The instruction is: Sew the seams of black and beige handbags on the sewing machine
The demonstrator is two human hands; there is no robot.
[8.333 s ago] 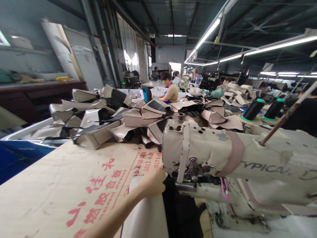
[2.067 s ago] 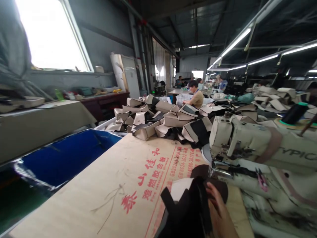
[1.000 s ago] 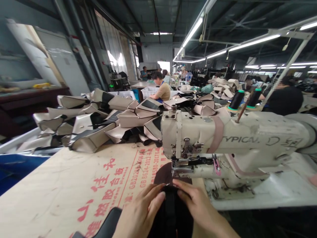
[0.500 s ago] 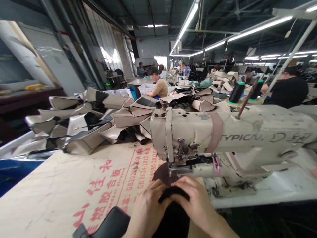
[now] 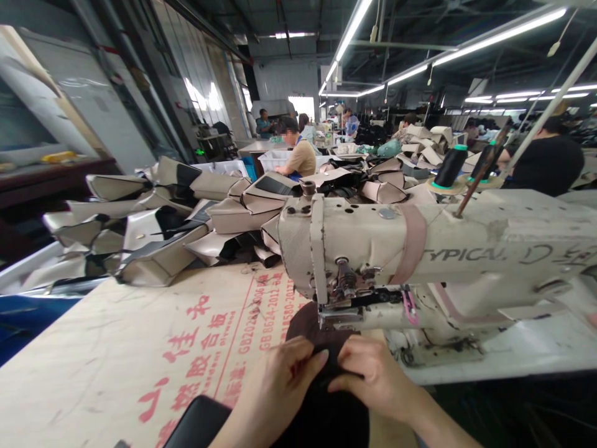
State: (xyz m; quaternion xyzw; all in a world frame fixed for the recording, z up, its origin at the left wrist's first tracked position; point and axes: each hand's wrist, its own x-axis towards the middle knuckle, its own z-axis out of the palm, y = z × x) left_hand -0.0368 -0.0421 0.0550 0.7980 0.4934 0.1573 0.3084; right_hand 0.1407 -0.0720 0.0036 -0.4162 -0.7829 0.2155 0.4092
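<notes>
A dark brown and black piece of leather or fabric [image 5: 321,367] lies on the board in front of the sewing machine. My left hand [image 5: 280,386] and my right hand [image 5: 368,373] pinch it from either side. Its rounded brown edge [image 5: 305,326] reaches the presser foot [image 5: 340,316] of the cream industrial sewing machine [image 5: 373,242], and the needle area is partly hidden. A black flap [image 5: 198,420] of the same work lies at the bottom edge, near my left wrist.
A plywood board [image 5: 116,367] with red print extends left of the machine. Beyond it is a heap of beige and black sewn pieces [image 5: 163,218]. Black thread cones [image 5: 450,168] stand behind the machine. Co-workers [image 5: 293,152] sit among white crates.
My hands have spread apart on the dark piece, and more of its brown edge shows under the presser foot. The view has shifted slightly, with the machine lower and further left.
</notes>
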